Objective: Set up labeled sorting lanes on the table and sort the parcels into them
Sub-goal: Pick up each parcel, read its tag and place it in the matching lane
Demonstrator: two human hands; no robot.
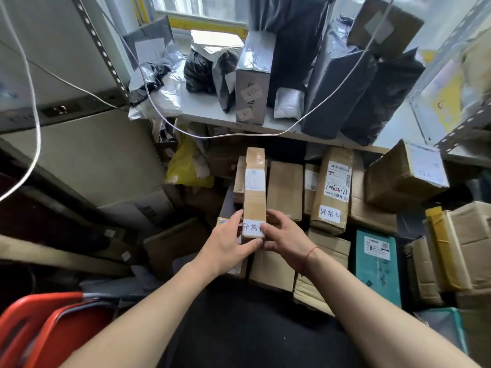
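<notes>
The left hand (229, 241) and right hand (283, 239) meet at the near end of a long narrow carton (255, 192), each curled round one side of it, thumbs over its white handwritten label (252, 227). The carton runs away from the hands and lies on a heap of brown boxes. Just right of the right hand lies a taped parcel (333, 192) bearing a like white label. Further right sits a teal box (377, 264). Beyond the hands a white shelf (204, 107) holds upright black-wrapped parcels (345, 86). Near the left forearm stands a red stool (39, 325)
</notes>
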